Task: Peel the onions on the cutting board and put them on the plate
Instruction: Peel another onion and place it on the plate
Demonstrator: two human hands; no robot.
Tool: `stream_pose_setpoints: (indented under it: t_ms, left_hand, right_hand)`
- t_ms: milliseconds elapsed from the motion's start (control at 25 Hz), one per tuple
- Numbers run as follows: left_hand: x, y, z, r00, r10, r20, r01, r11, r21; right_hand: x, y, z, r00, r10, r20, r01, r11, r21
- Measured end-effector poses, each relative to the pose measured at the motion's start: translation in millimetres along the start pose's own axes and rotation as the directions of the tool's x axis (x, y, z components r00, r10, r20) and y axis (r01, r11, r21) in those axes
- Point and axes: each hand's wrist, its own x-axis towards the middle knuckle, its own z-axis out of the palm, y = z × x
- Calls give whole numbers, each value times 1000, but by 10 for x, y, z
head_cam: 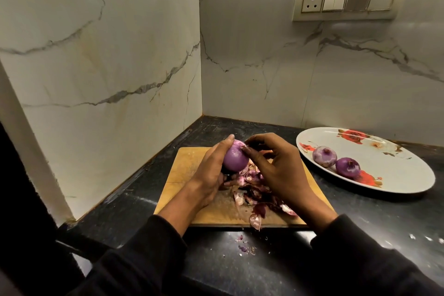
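My left hand (211, 170) grips a smooth purple onion (234, 160) above the wooden cutting board (182, 170). At the onion's top, the fingertips of my right hand (276, 166) pinch a bit of its skin. A heap of loose onion skins (254, 196) lies on the board under both hands. To the right stands a white oval plate (394, 170) with red flower prints, and two peeled purple onions (324, 156) (348, 167) lie side by side on it.
The board lies on a black countertop (372, 218) in a corner between two marble walls. A few skin scraps (243, 246) lie on the counter in front of the board. A switch panel (348, 1) is on the right wall.
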Motion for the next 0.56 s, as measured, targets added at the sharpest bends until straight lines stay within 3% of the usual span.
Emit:
stream_pose_setpoints:
  t_ms: [160, 240, 400, 560]
  left_hand:
    - [20, -21, 14, 1000, 4, -3, -4, 1000, 10]
    - [43, -41, 5, 1000, 2, 12, -3, 1000, 20]
    - [18, -27, 3, 995, -4, 99, 5, 1000, -16]
    - [29, -55, -33, 987, 54, 150, -58, 998, 19]
  right_hand:
    - [13, 85, -14, 990, 140, 5, -140, 990, 34]
    - [19, 110, -60, 979, 182, 91, -190, 978, 85]
    - [-25, 114, -128, 951, 134, 277, -141, 990, 3]
    - [-45, 125, -167, 966, 120, 228, -140, 987, 77]
